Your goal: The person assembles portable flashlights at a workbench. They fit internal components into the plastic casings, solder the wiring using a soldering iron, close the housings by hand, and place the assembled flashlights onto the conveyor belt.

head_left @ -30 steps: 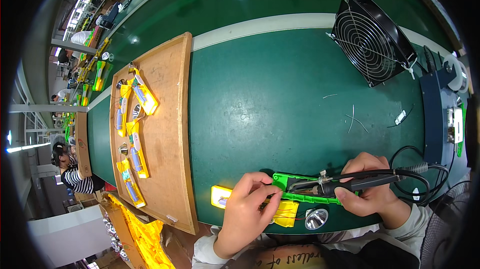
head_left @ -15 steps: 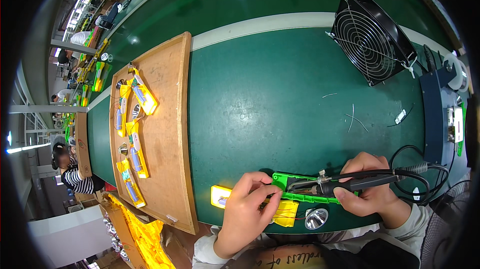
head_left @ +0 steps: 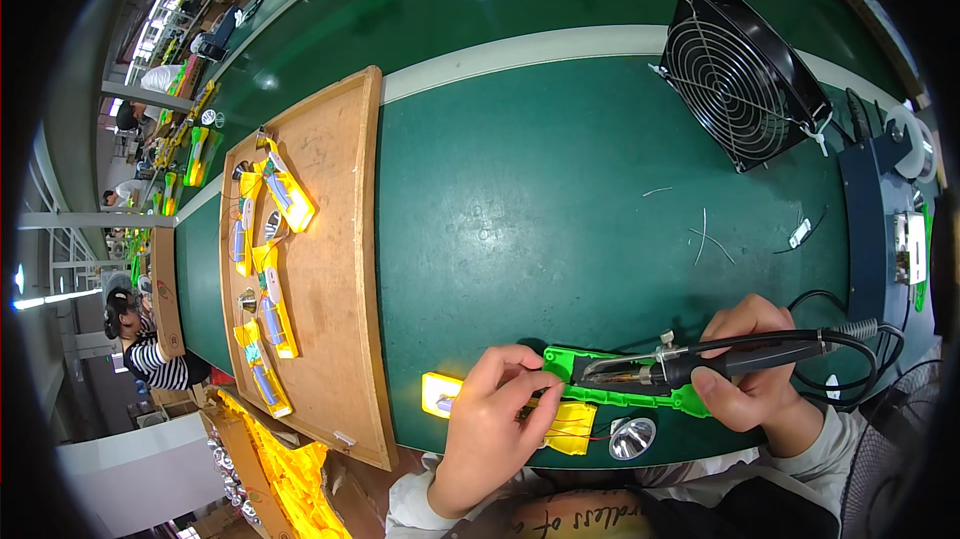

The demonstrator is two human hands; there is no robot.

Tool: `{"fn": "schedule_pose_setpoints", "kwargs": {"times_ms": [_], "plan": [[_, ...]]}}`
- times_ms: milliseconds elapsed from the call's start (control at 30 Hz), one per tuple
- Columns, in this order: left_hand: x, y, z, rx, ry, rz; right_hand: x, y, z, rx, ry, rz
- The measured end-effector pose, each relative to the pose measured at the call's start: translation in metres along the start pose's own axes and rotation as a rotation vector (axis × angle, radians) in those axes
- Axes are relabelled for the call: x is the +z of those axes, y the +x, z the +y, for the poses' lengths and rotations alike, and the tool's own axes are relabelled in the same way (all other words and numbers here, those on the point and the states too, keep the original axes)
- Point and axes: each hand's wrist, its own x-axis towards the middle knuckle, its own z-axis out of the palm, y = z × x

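My right hand (head_left: 745,379) is closed around a black soldering iron (head_left: 775,357) with a metal feed tube along its side. Its tip points left, over a green plastic half-shell (head_left: 560,362) lying on the bench. At the shell's left end my left hand (head_left: 492,417) is closed in a pinch; whatever lies between the fingertips is too small to make out. A yellow plastic half-shell (head_left: 570,431) lies partly under the left hand, its other end showing at left. Thin wires lead from it toward a round silver reflector (head_left: 633,438).
A wooden tray (head_left: 340,339) at left bears several yellow shells with blue cells. A black fan (head_left: 740,79) stands far right, near a dark blue machine (head_left: 875,239) with a reel. Wire scraps (head_left: 705,237) lie mid-right. A box of yellow parts (head_left: 290,479) sits lower left.
My right hand has shifted a little right and up with the soldering iron, whose tip has drawn slightly right. My left hand has stayed in place.
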Motion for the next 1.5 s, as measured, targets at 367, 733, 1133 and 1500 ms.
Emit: {"fn": "schedule_pose_setpoints", "kwargs": {"times_ms": [367, 733, 1133, 1500], "plan": [[0.0007, -0.0011, 0.0003, -0.012, -0.016, -0.006, 0.0003, -0.0012, 0.0035, -0.050, -0.021, 0.021], [-0.0004, 0.0002, -0.0003, -0.004, -0.015, -0.012, 0.0025, -0.0020, 0.0022, 0.003, -0.048, -0.032], [-0.0006, 0.0004, 0.0022, -0.031, 0.018, -0.060, 0.0015, -0.0019, 0.0020, -0.013, -0.025, -0.024], [-0.0009, 0.0027, 0.0005, 0.064, 0.072, -0.044, 0.0025, -0.0025, 0.0045, -0.030, -0.014, -0.014]]}}
